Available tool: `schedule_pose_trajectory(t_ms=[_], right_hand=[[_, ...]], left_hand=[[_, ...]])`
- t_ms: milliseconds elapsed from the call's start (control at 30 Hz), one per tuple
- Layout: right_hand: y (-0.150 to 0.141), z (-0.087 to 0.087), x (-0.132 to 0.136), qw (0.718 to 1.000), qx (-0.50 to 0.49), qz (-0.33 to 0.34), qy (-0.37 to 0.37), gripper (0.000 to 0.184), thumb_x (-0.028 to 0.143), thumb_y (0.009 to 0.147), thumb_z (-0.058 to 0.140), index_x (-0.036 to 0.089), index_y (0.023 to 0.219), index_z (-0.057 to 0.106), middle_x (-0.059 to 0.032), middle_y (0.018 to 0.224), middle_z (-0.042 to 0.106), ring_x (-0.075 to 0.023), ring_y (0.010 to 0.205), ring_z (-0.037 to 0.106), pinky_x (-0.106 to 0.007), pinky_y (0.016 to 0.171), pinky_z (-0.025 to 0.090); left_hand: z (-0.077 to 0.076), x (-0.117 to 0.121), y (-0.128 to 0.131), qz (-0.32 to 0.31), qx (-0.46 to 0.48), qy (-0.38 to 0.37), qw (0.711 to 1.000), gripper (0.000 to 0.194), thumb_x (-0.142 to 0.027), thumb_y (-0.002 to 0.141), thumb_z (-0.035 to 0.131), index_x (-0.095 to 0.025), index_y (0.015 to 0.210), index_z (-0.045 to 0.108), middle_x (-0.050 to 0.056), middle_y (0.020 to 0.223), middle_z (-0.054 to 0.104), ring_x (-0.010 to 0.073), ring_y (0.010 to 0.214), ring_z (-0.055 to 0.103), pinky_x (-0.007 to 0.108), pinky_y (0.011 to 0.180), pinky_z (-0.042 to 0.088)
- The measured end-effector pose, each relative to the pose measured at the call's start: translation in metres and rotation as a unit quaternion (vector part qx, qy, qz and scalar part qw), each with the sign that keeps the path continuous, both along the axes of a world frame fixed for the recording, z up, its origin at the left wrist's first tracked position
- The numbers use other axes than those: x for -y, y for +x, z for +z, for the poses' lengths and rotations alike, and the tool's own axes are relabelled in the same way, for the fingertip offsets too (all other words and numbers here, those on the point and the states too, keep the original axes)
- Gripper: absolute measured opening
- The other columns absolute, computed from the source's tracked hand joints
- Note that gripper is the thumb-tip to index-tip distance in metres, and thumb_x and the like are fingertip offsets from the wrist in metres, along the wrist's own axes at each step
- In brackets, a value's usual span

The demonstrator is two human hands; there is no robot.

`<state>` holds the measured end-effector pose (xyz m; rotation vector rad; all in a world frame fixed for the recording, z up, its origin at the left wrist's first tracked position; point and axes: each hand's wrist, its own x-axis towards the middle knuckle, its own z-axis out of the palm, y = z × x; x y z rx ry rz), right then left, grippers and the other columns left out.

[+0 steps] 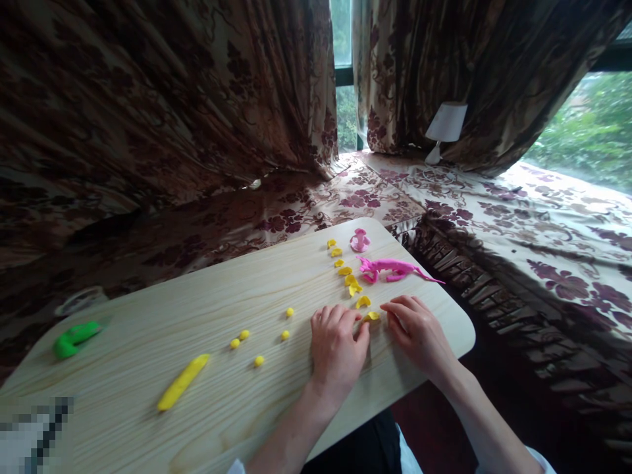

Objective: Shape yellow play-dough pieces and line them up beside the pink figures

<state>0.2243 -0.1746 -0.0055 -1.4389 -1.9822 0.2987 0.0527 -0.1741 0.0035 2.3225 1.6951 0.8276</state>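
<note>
On the wooden table, a curved yellow clay piece (372,316) lies between my hands. My left hand (336,342) has its thumb and index finger at the left end of this piece, appearing to pinch it. My right hand (419,332) is just to the right, fingers bent and slightly apart, with nothing visible in them. Beyond, another curved yellow piece (363,301) belongs to a row of several similar ones running away from me. A pink clay animal figure (390,268) with a long tail lies right of the row, and a lighter pink clay shape (360,241) is behind it.
Several small yellow clay balls (259,361) are scattered left of my left hand. Farther left lie a yellow clay roll (183,383) and a bent green clay piece (75,339). A white lamp (447,124) stands on the flower-patterned cover (498,217) past the table (207,309).
</note>
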Motion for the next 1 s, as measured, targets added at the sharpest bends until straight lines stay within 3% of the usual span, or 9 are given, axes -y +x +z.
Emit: schedule_pose_trajectory(t_ms=[167, 267, 367, 500, 600, 667, 833, 1000], right_hand=[[-0.003, 0.002, 0.001, 1.0, -0.006, 0.011, 0.009, 0.019, 0.019, 0.083, 0.056, 0.024, 0.099, 0.064, -0.0062, 0.095, 0.062, -0.0215, 0.087, 0.057, -0.036, 0.078, 0.049], [-0.004, 0.01, 0.004, 1.0, -0.011, 0.02, 0.015, 0.019, 0.021, 0.083, 0.057, 0.024, 0.1, 0.064, -0.0066, 0.095, 0.061, -0.0221, 0.089, 0.058, -0.037, 0.079, 0.05], [-0.005, 0.022, 0.016, 0.999, -0.042, 0.025, 0.013, 0.02, 0.023, 0.086, 0.054, 0.024, 0.104, 0.062, -0.0075, 0.1, 0.059, -0.0225, 0.092, 0.057, -0.037, 0.08, 0.05], [-0.021, 0.029, 0.033, 0.992, -0.109, 0.047, -0.032, 0.021, 0.025, 0.088, 0.052, 0.027, 0.107, 0.06, -0.0068, 0.104, 0.058, -0.021, 0.089, 0.058, -0.034, 0.076, 0.05], [-0.056, 0.028, 0.036, 0.985, -0.115, 0.111, -0.061, 0.02, 0.024, 0.089, 0.05, 0.027, 0.104, 0.061, -0.0058, 0.097, 0.06, -0.0195, 0.083, 0.059, -0.032, 0.071, 0.05], [-0.088, 0.029, 0.034, 0.98, -0.093, 0.156, -0.081, 0.019, 0.021, 0.089, 0.048, 0.026, 0.101, 0.062, -0.0048, 0.093, 0.061, -0.0184, 0.081, 0.06, -0.031, 0.071, 0.049], [-0.167, 0.033, 0.025, 0.974, 0.004, 0.194, -0.114, 0.018, 0.017, 0.087, 0.05, 0.024, 0.095, 0.064, -0.0033, 0.089, 0.063, -0.0171, 0.08, 0.061, -0.027, 0.07, 0.046], [-0.209, 0.03, 0.022, 0.978, 0.048, 0.156, -0.128, 0.017, 0.02, 0.086, 0.05, 0.02, 0.079, 0.065, -0.0035, 0.074, 0.06, -0.0165, 0.064, 0.059, -0.027, 0.06, 0.04]], left_hand=[[0.007, 0.011, -0.003, -0.015, 0.017, -0.001, 1.0, 0.008, -0.017, 0.078, 0.061, -0.022, 0.084, 0.062, 0.004, 0.085, 0.064, 0.023, 0.088, 0.056, 0.041, 0.087, 0.037], [0.018, 0.022, -0.024, -0.013, 0.026, 0.006, 1.0, 0.007, -0.017, 0.08, 0.059, -0.023, 0.083, 0.061, 0.002, 0.081, 0.064, 0.0207, 0.084, 0.057, 0.039, 0.086, 0.039], [0.03, 0.032, -0.072, 0.018, 0.03, 0.029, 0.999, 0.007, -0.017, 0.081, 0.057, -0.023, 0.08, 0.061, 0.0, 0.078, 0.064, 0.0192, 0.081, 0.058, 0.037, 0.084, 0.04], [0.037, 0.047, -0.162, 0.118, -0.027, 0.052, 0.991, 0.007, -0.021, 0.082, 0.056, -0.023, 0.081, 0.063, 0.001, 0.079, 0.066, 0.0206, 0.082, 0.06, 0.035, 0.079, 0.043], [0.038, 0.06, -0.215, 0.174, -0.055, 0.055, 0.982, 0.008, -0.022, 0.081, 0.056, -0.022, 0.082, 0.064, 0.002, 0.08, 0.067, 0.0211, 0.079, 0.06, 0.034, 0.076, 0.044], [0.037, 0.068, -0.233, 0.189, -0.055, 0.056, 0.979, 0.009, -0.022, 0.081, 0.056, -0.022, 0.082, 0.065, 0.003, 0.079, 0.067, 0.0212, 0.077, 0.06, 0.034, 0.075, 0.045], [0.032, 0.079, -0.239, 0.196, -0.034, 0.06, 0.978, 0.011, -0.019, 0.081, 0.056, -0.022, 0.086, 0.066, 0.004, 0.084, 0.068, 0.021, 0.08, 0.061, 0.034, 0.077, 0.045], [0.029, 0.09, -0.239, 0.182, 0.007, 0.063, 0.981, 0.012, -0.018, 0.083, 0.054, -0.021, 0.089, 0.064, 0.004, 0.085, 0.067, 0.0209, 0.084, 0.059, 0.035, 0.08, 0.044]])
